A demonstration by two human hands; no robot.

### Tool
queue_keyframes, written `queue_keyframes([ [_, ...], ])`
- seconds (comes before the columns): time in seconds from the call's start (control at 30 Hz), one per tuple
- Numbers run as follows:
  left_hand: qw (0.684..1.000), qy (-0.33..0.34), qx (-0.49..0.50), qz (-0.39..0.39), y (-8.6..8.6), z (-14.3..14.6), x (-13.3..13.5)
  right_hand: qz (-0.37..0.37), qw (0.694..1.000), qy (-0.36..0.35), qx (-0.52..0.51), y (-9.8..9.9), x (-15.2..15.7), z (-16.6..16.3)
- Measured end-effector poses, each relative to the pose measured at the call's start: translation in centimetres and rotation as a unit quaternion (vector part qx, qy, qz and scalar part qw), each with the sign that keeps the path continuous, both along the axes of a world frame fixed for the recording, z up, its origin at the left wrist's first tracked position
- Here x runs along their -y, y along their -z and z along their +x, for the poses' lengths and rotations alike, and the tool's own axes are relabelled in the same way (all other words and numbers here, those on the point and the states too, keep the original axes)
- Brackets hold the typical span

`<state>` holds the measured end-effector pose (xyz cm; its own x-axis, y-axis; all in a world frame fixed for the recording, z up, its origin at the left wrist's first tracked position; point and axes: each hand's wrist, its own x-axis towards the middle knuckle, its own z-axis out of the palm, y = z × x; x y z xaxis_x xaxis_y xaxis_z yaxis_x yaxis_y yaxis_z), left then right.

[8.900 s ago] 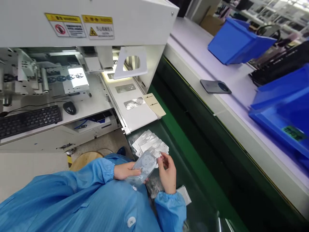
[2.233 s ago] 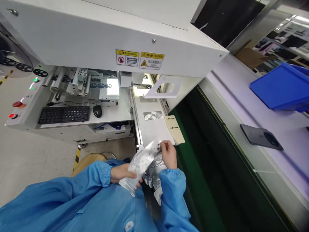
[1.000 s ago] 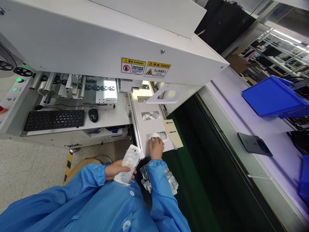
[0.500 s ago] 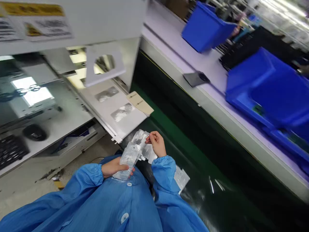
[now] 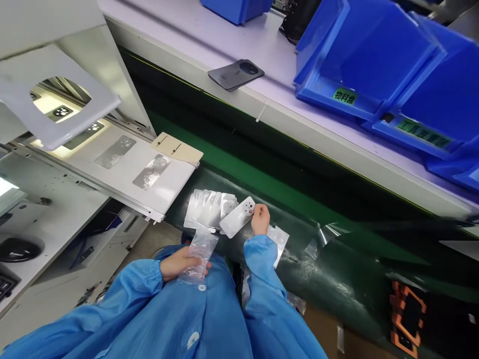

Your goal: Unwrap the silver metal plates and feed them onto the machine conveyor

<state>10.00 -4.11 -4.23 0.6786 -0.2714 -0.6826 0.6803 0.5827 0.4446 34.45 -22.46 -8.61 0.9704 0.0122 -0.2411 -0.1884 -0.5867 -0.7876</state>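
My left hand [image 5: 177,263] is closed around clear plastic sleeves [image 5: 204,248] in front of my body, thumb on top. With pinched fingers, my right hand [image 5: 261,219] grips the camera-hole end of a silvery-white phone back cover [image 5: 235,219], which lies slanted above the dark green surface. To its left, a fanned row of similar covers [image 5: 207,207] rests on that surface, overlapping one another. A printed white sheet [image 5: 279,242] lies partly behind my right wrist.
At left, a white machine tray [image 5: 174,187] carries clear, phone-shaped pieces [image 5: 151,172]. Dark phone covers [image 5: 236,75] overhang the shelf edge [image 5: 277,112]. Blue bins [image 5: 366,60] stand at upper right. An orange-black frame [image 5: 407,319] sits at lower right.
The view has turned right. My right hand has moved away from the plastic sleeves and now has a phone back cover in its fingers. My left hand still holds sleeves; the fanned covers show clearly.
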Motion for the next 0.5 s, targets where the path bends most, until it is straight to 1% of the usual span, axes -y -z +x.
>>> queue_keyframes([
  [0.07,0.999,-0.030,-0.020,0.019,0.4,-0.7,-0.2,-0.019,1.000,-0.012,-0.011,1.3,-0.8,1.7],
  [0.13,0.996,-0.066,-0.042,0.037,0.7,-1.3,-0.4,-0.029,0.998,-0.041,-0.025,2.5,-2.4,2.5],
  [0.23,0.991,-0.113,-0.055,0.056,0.8,-1.8,-0.8,-0.029,0.996,-0.076,-0.023,3.5,-4.7,2.7],
  [0.3,0.989,-0.121,-0.059,0.063,0.7,-2.0,-0.9,-0.018,0.996,-0.085,-0.013,3.8,-5.1,2.4],
  [0.37,0.989,-0.108,-0.067,0.077,0.6,-1.8,-1.1,0.003,0.996,-0.086,-0.018,3.9,-3.8,1.9],
  [0.4,0.989,-0.093,-0.069,0.088,0.6,-1.6,-1.1,0.017,0.996,-0.087,-0.031,4.0,-2.5,1.4],
  [0.47,0.990,-0.051,-0.068,0.109,0.9,-0.9,-0.9,0.052,0.991,-0.095,-0.083,4.1,1.3,-0.4],
  [0.5,0.991,-0.023,-0.067,0.115,1.0,-0.5,-0.7,0.070,0.985,-0.101,-0.121,4.2,3.6,-1.9],
])
